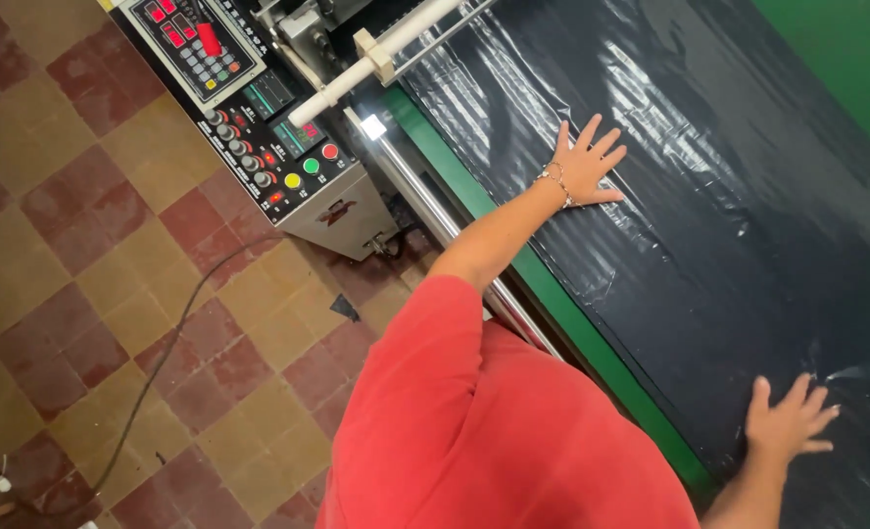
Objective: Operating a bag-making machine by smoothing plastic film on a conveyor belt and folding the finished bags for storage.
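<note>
Both hands lie flat, fingers spread, on the glossy black plastic sheet (pixel 709 225) that covers the green-edged machine bed (pixel 562 294) — neither grips or pinches anything. The left hand (pixel 584 162), a bracelet at its wrist, presses down far out from the red-shirted body; the right hand (pixel 786 421) rests close in, beside a raised wrinkle. The work looks like smoothing the film flat — the creases between the hands seem to call for outward strokes. Beyond the left hand stand a white roller bar (pixel 376 61) and a grey control panel with coloured buttons (pixel 259 127).
</note>
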